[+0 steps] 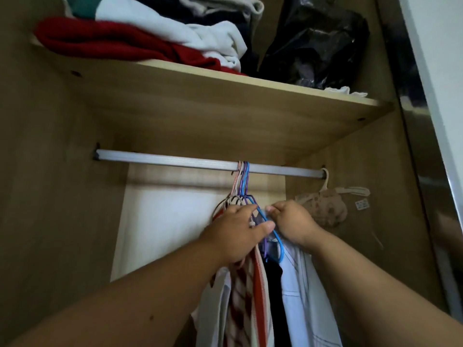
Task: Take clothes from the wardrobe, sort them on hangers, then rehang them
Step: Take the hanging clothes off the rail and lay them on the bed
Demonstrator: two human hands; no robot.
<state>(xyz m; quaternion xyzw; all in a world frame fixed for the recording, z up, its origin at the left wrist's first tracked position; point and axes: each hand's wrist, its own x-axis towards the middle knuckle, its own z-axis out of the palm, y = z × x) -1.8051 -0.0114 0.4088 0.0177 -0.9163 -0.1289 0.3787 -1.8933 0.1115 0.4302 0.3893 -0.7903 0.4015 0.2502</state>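
Just the head view to go on here. In the middle of the frame a bunch of hangers (pixel 242 179) was hooked over the rail (pixel 162 159), the hooks all squeezed together. The clothes hung below it toward the bottom centre: a red-and-white striped top (pixel 246 296), a black garment (pixel 274 284) and a pale blue shirt (pixel 303 296).

The left hand (pixel 235 231) was wrapped round the necks of the bunch, fingers curled behind them and the thumb laid across the front. The right hand (pixel 294 221) was closed up too, fingers curled in on the arm of the blue hanger (pixel 274 235). How much of it was actually pinched couldn't be made out behind the knuckles.

Up top, a shelf (pixel 225 96) was loaded with folded stuff, a red knit (pixel 100 38) at upper left and a black bag (pixel 318 41) at upper right. At the right end of the rail a beige hanger (pixel 325 182) was hung well apart from the bunch.

Best guess, the taking-out step was in hand, with everything gathered into one grab, though the rehang step can't be ruled out. If it was taking out, the whole bunch would need to be raised until every hook was over the rail, then drawn toward the camera. The blue hanger would have to be kept tight against the rest so nothing got snagged or slid off.
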